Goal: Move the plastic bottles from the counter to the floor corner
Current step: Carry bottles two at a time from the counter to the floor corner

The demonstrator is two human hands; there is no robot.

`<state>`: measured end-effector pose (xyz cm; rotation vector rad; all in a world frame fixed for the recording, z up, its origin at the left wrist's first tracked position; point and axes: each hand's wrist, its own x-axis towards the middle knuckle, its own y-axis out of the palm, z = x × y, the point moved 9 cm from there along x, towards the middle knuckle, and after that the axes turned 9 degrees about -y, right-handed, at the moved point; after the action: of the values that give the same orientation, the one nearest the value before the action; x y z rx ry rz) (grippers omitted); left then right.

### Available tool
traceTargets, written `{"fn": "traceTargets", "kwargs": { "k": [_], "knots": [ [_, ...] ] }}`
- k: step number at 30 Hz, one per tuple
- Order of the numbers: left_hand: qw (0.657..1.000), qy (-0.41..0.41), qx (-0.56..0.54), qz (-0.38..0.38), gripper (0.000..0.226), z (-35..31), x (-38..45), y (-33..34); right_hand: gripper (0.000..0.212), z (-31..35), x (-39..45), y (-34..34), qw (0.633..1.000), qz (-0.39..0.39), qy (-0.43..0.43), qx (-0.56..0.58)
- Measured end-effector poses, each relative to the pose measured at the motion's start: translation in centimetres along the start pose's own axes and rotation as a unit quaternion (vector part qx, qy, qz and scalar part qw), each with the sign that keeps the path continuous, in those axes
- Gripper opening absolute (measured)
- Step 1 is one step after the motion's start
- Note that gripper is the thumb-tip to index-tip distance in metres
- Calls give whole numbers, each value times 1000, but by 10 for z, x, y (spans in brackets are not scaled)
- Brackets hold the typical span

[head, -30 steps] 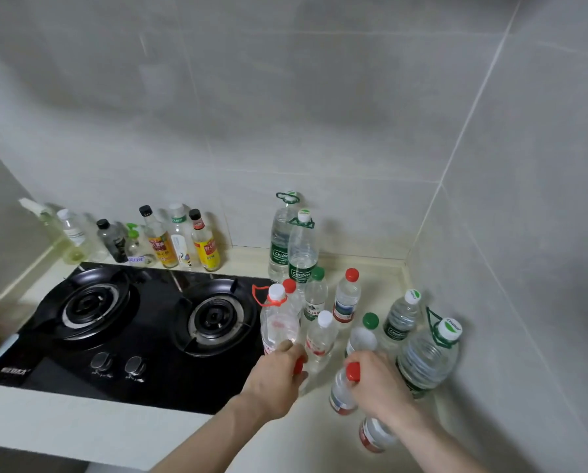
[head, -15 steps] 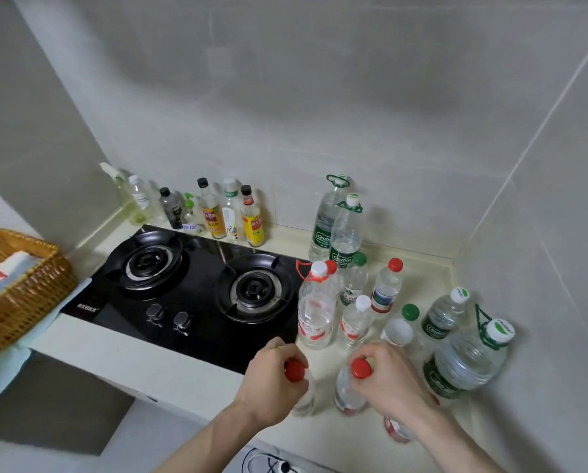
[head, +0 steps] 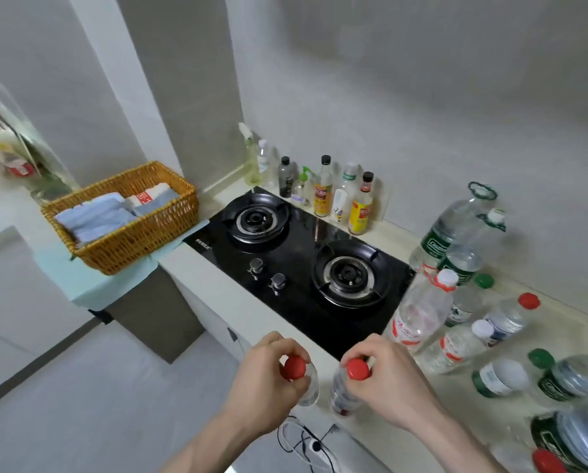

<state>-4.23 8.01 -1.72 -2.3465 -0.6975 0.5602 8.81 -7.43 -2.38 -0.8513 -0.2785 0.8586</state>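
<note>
The black glass two-burner gas hob (head: 306, 268) is set into the cream counter (head: 217, 295) and serves as the reference here. Its two control knobs (head: 267, 274) sit near its front edge. Behind the hob, along the grey wall, stands a row of eight condiment and cleaning bottles (head: 323, 192); some are too blurred to identify. Left of the hob, a woven wicker basket (head: 121, 220) holding folded pale blue cloths rests on a light green mat (head: 91, 285).

Right of the hob, clear plastic bottles (head: 456, 302) crowd the counter up to the wall corner. About ten can be counted, with white, green and red caps; those at the lower right are cut off by the frame edge and smeared, so the count is uncertain.

In front of the hob, at the counter's front edge, the left hand (head: 268, 387) grips a small clear bottle with a red cap (head: 294, 368) by its neck, fingers curled round it. Just beside it, the right hand (head: 388, 380) grips a second red-capped clear bottle (head: 356, 369) the same way. Both bottle bodies are largely hidden by the hands.

Below the counter edge, a white power strip with black cables (head: 313, 445) lies on the grey floor (head: 80, 404).
</note>
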Motion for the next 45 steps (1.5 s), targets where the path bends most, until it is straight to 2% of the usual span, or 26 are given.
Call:
{"fn": "traceTargets", "kwargs": {
  "k": [13,20,26,32,37,45],
  "knots": [
    [982,-121,-42,-139,17,145,-59,-157,18,169,60,101,990,91,-106,21],
    [948,-204,-77,-230,19,207,-93,-215,19,254,94,163,966,174,-191,31],
    [908,-282,-100,-292,17,251,-106,-247,16,310,130,220,930,256,-264,18],
    [844,-359,-135,-374,20,284,-134,-270,15,363,154,277,887,322,-332,-22],
    [787,-409,-168,-430,23,313,-173,-287,20,413,150,335,839,374,-392,-52],
    [730,-453,-182,-477,21,377,-257,-321,17,515,104,425,779,433,-449,-67]
  ]
}}
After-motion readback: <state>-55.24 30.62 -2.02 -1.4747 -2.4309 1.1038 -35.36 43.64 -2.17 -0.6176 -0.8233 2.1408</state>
